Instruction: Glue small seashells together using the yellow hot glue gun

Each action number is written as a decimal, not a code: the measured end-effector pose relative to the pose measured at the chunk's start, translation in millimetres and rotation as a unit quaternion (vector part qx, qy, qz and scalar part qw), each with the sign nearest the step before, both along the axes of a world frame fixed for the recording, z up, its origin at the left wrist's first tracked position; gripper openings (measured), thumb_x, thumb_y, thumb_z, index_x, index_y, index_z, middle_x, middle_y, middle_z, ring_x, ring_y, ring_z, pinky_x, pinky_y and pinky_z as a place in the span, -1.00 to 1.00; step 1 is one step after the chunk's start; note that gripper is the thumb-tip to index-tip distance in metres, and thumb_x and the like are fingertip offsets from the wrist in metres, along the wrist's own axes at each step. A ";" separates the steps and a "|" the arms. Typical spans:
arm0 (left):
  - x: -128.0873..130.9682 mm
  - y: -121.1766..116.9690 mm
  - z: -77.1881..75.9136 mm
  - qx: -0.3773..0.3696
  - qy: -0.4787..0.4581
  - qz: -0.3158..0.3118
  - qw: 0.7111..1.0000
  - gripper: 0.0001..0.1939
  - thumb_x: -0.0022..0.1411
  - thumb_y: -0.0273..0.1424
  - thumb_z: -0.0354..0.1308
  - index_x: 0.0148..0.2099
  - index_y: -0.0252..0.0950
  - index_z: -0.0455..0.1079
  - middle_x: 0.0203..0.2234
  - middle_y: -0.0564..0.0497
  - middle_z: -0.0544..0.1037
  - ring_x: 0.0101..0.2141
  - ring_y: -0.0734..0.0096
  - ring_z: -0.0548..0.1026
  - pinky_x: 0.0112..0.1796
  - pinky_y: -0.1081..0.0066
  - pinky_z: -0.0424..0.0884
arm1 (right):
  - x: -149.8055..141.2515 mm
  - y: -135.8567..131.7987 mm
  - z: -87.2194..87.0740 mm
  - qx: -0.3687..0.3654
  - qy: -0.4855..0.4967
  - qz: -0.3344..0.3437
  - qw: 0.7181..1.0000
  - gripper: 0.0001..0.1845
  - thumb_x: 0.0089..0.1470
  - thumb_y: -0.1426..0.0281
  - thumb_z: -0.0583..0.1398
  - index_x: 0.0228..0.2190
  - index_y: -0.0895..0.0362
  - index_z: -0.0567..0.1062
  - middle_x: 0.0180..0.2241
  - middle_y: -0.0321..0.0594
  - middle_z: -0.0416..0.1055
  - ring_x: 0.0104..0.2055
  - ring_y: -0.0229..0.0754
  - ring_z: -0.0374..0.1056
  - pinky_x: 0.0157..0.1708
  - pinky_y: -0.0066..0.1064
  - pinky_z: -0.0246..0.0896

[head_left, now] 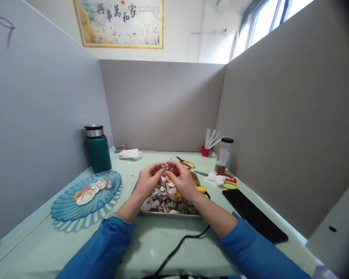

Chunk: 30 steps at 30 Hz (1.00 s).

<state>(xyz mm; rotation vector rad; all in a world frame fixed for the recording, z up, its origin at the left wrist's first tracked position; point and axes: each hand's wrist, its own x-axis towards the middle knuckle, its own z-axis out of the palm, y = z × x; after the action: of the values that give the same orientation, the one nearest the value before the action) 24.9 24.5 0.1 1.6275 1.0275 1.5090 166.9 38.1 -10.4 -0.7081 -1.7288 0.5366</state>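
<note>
Between the fingertips of my left hand and my right hand is a small, pale seashell with dark bands. Both hands are closed on it, held above a metal tray heaped with many kinds of shells. Inside the tray, a white shell lies at the front left and a green, bumpy shell near the front middle. A yellow tool, its kind partly hidden by my right hand, rests at the tray's right side, with a black cord running toward me.
At left are a blue shell-shaped plate holding shells and a green bottle. Scissors, a black flat slab, a lidded jar and a red cup of white sticks stand or lie right. Grey partitions enclose the table.
</note>
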 end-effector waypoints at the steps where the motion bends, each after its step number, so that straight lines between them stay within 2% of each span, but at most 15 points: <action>1: 0.1 0.1 0.5 -0.006 -0.002 -0.005 1.000 -0.65 0.05 -0.28 0.16 -0.14 -0.39 0.42 -0.60 0.07 0.47 -0.70 0.60 0.31 -0.68 0.59 0.22 | 0.1 0.1 -0.2 0.003 -0.003 -0.003 1.000 -0.74 0.07 0.39 0.13 -0.15 0.13 0.37 -0.31 -0.22 0.40 -0.37 -0.25 0.32 -0.35 -0.42 0.26; 10: 1.4 -0.2 -0.3 -0.011 0.029 0.002 1.000 -0.62 0.07 -0.25 0.15 -0.11 -0.39 0.42 -0.59 0.05 0.48 -0.70 0.58 0.32 -0.69 0.59 0.22 | 0.2 -1.5 1.7 0.012 -0.015 -0.023 1.000 -0.81 0.11 0.40 0.08 -0.22 0.13 0.41 -0.31 -0.21 0.42 -0.36 -0.24 0.32 -0.35 -0.42 0.25; 23: 1.2 0.2 -7.4 0.063 0.055 0.034 0.996 -0.72 0.10 -0.30 0.11 -0.17 -0.34 0.44 -0.52 0.02 0.52 -0.67 0.58 0.35 -0.65 0.59 0.24 | -2.6 -5.4 1.6 0.020 -0.023 -0.055 0.998 -0.84 0.10 0.41 0.08 -0.27 0.16 0.42 -0.36 -0.21 0.41 -0.38 -0.24 0.31 -0.36 -0.42 0.23; 30: 2.4 -1.3 -3.1 0.025 0.004 0.014 1.000 -0.69 0.08 -0.27 0.14 -0.17 -0.37 0.42 -0.50 0.02 0.51 -0.68 0.59 0.33 -0.66 0.57 0.26 | -3.0 -4.8 -0.2 0.016 -0.001 -0.033 0.999 -0.80 0.10 0.37 0.09 -0.23 0.14 0.43 -0.32 -0.19 0.43 -0.36 -0.22 0.32 -0.35 -0.41 0.25</action>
<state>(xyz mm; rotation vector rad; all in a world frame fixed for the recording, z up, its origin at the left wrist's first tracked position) 27.3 23.2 -3.0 1.6616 1.0283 1.5602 163.8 33.3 -10.6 -0.7395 -1.7057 0.4615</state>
